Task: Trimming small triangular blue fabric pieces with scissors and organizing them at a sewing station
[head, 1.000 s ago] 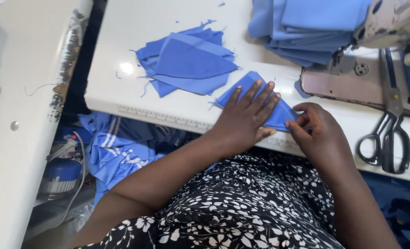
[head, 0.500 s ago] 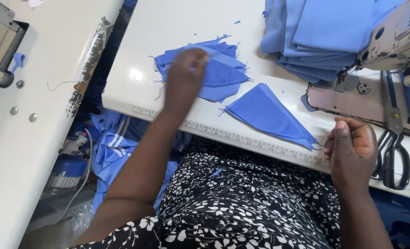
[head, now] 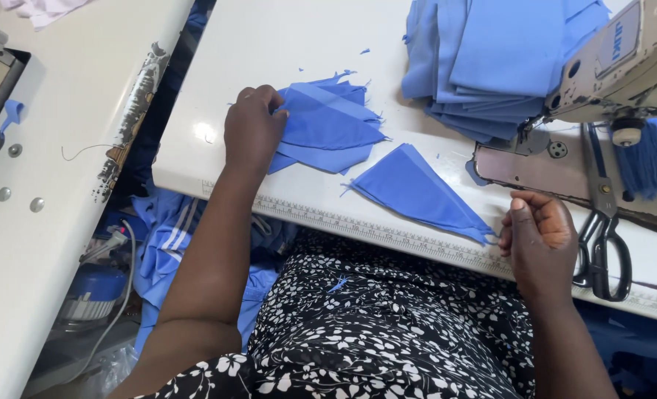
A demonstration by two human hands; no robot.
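The folded piece [head: 417, 193] lay flat on the bench [head: 269, 44] near its front edge, its narrow tip just beside my right hand [head: 541, 238], while my left hand [head: 251, 129] rested on the small pile [head: 328, 125] of cut blue pieces further left. The left fingers [head: 268, 100] were curled over the pile's edge, pinching its top layer as far as I could tell; the right fingers [head: 524, 222] were curled in loosely and I could not see them holding anything. I judged the risk lay in the pile: its pieces sat fanned and uneven, so a pull on one could drag others askew or toward the bench edge. The folded piece, with nothing pressing on it, could spring open. The scissors [head: 601, 244] lay close to my right wrist and might snag.
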